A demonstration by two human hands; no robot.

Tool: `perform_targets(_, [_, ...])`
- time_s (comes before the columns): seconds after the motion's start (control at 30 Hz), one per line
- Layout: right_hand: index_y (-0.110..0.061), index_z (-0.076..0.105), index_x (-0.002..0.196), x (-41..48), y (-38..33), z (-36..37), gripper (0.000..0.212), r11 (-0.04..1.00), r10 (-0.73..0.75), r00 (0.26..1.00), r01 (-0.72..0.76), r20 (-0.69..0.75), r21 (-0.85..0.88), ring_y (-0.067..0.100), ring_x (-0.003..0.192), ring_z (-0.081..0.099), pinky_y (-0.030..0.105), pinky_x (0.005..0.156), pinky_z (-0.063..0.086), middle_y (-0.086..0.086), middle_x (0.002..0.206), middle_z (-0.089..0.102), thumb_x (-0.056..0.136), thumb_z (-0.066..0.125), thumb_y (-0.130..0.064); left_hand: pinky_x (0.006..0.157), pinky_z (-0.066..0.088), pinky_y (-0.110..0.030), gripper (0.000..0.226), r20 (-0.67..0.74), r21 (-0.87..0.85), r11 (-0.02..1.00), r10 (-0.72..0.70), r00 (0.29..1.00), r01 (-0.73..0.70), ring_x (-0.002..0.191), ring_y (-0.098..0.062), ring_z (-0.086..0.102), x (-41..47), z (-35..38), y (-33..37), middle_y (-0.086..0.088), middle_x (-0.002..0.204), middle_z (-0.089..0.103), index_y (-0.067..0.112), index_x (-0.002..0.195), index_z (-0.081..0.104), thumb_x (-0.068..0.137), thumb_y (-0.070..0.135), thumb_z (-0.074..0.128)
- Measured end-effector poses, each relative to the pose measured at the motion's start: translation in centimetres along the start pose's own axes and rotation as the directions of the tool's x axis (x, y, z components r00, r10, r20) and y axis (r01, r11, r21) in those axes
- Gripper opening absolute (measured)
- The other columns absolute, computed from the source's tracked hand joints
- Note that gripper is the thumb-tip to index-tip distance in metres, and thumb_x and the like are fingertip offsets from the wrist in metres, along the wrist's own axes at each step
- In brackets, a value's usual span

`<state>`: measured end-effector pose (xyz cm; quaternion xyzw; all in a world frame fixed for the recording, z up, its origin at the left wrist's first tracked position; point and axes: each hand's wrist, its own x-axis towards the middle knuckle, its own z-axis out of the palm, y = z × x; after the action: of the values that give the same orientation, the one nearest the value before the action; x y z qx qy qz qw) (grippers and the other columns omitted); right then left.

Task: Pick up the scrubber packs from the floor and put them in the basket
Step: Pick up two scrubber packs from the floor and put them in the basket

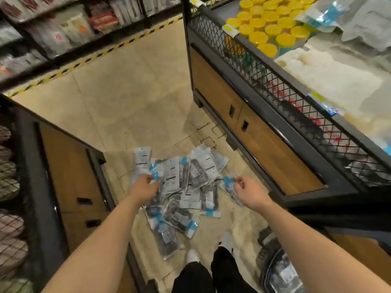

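Note:
Several scrubber packs (186,187), clear bags with dark scrubbers and blue-white labels, lie in a heap on the tiled floor between two display stands. My left hand (143,187) reaches down at the heap's left side and pinches the blue top of one pack (157,182). My right hand (249,192) is at the heap's right side and pinches the blue top of another pack (229,186), which hangs below it. A dark basket (275,269) with packs inside stands at the lower right, partly hidden by my right forearm.
A black-and-wood display stand (264,132) with a mesh rail and yellow-lidded jars (273,24) runs along the right. Another stand (69,176) is on the left. My feet (211,250) are just below the heap. Shelves and yellow-black floor tape (95,56) lie beyond.

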<state>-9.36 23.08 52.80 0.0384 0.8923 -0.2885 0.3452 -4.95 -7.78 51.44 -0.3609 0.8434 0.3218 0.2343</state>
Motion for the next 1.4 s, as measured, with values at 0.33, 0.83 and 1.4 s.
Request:
perform_targets(0.33, [-0.008,0.054,0.112,22.0,3.9,16.3,0.024,0.999,-0.004,0.984,0.013,0.18,-0.05,0.029,0.101,0.059,0.032,0.075,0.039,0.014,0.111,0.064,0.102,0.04,-0.025,0.094,0.047,-0.038,0.023,0.045,-0.238,0.929,-0.279,0.959,0.281,0.104,-0.032,0.059,22.0,15.0,-7.3,-0.015,0.112,0.063,0.014,0.112,0.05,0.093,0.026,0.054])
perform_targets(0.83, [-0.016,0.045,0.135,46.3,10.6,43.1,0.041,0.919,0.124,0.953,-0.215,0.276,0.33,0.012,0.089,0.05,0.028,0.079,0.041,0.003,0.122,0.056,0.1,0.048,-0.037,0.07,0.051,-0.035,0.058,0.387,-0.711,0.347,-0.534,0.752,0.612,0.073,-0.021,0.054,44.3,37.6,-22.8,-0.006,0.086,0.057,0.013,0.1,0.056,0.084,0.069,0.054])
perform_targets(1.4, [-0.027,0.059,0.108,39.5,7.8,37.7,0.016,0.77,0.177,0.94,-0.316,0.291,0.555,0.021,0.094,0.068,0.046,0.088,0.056,0.0,0.109,0.068,0.094,0.062,-0.019,0.063,0.061,-0.027,0.055,0.44,-0.859,0.067,-0.413,0.798,0.508,0.092,-0.022,0.07,36.3,33.1,-18.3,-0.015,0.118,0.066,0.004,0.131,0.05,0.085,0.023,0.072])
